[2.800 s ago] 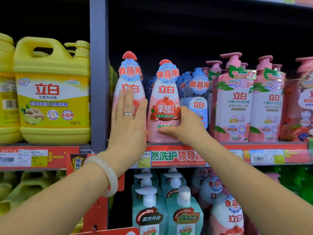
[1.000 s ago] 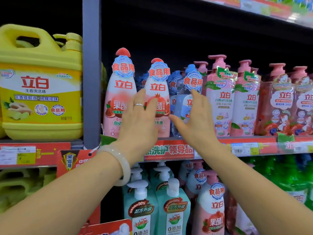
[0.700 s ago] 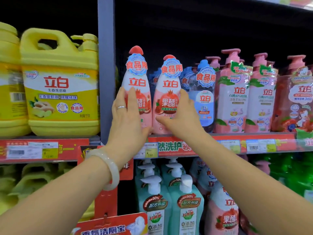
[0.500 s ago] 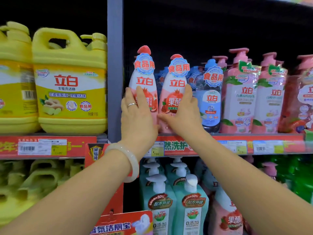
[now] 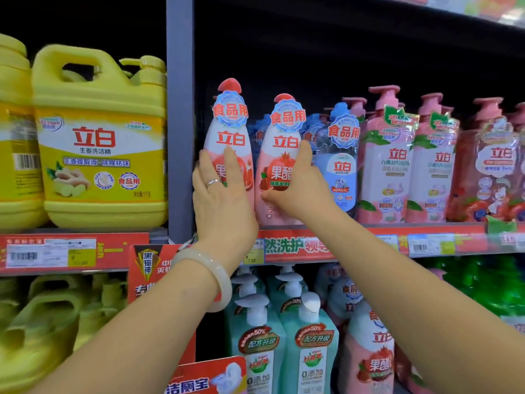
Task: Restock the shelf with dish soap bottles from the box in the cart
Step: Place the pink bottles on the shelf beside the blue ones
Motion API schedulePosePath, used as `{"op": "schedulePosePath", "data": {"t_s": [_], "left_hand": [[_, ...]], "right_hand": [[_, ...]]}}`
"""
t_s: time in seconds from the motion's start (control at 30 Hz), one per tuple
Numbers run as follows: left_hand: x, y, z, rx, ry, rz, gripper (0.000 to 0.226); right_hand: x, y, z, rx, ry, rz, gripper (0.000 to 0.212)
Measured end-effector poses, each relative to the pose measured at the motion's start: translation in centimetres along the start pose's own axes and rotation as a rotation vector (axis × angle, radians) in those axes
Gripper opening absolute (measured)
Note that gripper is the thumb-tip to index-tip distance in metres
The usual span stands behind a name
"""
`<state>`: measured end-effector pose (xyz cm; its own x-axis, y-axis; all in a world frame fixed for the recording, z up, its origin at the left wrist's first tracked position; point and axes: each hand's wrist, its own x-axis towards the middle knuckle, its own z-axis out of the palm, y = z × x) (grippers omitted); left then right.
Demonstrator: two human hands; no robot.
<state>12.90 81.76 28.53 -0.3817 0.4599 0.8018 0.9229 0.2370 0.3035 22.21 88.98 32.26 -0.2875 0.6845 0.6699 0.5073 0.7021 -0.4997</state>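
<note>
2 hands [image 5: 224, 200] [image 5: 298, 189] touch 2 pink bottles [image 5: 279, 155], fingers [image 5: 231, 163] straight.

Both arms raised forward, left hand [image 5: 220, 194] flat with fingers straight; right hand [image 5: 301, 184] fingers extended, thumb spread
</note>
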Motion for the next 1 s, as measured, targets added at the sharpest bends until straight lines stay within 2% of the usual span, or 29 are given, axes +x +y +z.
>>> {"op": "schedulePosePath", "data": {"t_s": [0.1,0.13,0.2,0.27,0.33,0.4,0.47,0.53,0.67,1.0], "left_hand": [[-0.6,-0.3,0.8,-0.052,0.131,0.145,0.087],[-0.8,-0.3,1.2,-0.058,0.204,0.227,0.084],[-1.1,0.7,1.6,-0.096,0.220,0.341,0.076],[-1.1,2.6,1.6,-0.171,0.030,0.390,0.072],[-0.7,4.5,2.1,-0.233,-0.105,0.350,0.070],[-0.1,6.1,2.4,-0.241,-0.062,0.286,0.064],[0.4,6.7,2.3,-0.206,0.060,0.221,0.063],[0.6,6.4,2.4,-0.152,0.113,0.170,0.070],[0.5,5.4,3.2,-0.062,0.047,0.159,0.079],[0.3,6.0,4.4,-0.111,0.111,0.050,0.079]], "right_hand": [[-1.0,1.6,-2.0,-0.012,-0.004,-0.040,0.067],[-1.4,2.5,-2.7,-0.004,0.028,-0.047,0.062],[-2.1,4.4,-3.9,0.011,0.150,-0.036,0.066],[-2.1,5.6,-4.2,0.039,0.236,0.039,0.081],[-1.5,6.2,-3.7,0.127,0.241,0.128,0.107],[-0.7,6.5,-3.0,0.209,0.250,0.194,0.123],[-0.6,6.2,-2.7,0.187,0.239,0.193,0.122],[-0.8,5.9,-2.4,0.117,0.216,0.167,0.110],[-0.4,7.0,-2.2,0.043,0.194,0.149,0.103],[-0.5,8.2,-3.1,0.020,0.080,0.037,0.111]]}}
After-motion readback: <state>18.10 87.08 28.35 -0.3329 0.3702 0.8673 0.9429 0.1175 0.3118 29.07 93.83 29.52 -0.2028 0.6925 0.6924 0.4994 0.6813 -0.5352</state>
